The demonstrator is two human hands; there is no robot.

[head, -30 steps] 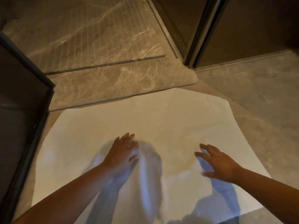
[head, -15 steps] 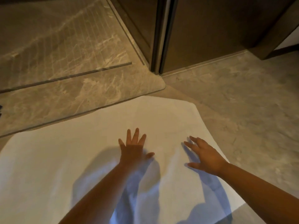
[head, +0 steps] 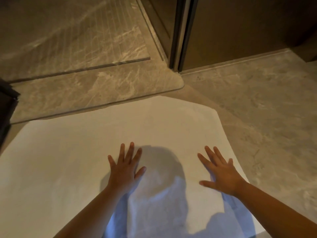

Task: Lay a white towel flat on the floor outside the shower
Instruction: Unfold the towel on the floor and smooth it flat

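A white towel (head: pixel 120 131) lies spread flat on the grey stone floor, its far edge running along the raised marble shower threshold (head: pixel 96 93). My left hand (head: pixel 124 167) rests palm down on the towel's middle with fingers spread and straight. My right hand (head: pixel 221 174) lies flat on the towel near its right edge, fingers also spread. Both forearms reach in from the bottom and cast blue-grey shadows on the cloth.
Beyond the threshold lies the tiled shower floor (head: pixel 68 31). A dark door frame and post (head: pixel 181 35) stand at the top centre. A dark panel edge (head: pixel 6 107) shows at the left. Grey stone floor (head: pixel 265 109) extends to the right of the towel.
Both hands have slid forward and to the right over the towel and now lie flat with fingers spread. The view has shifted rightward.
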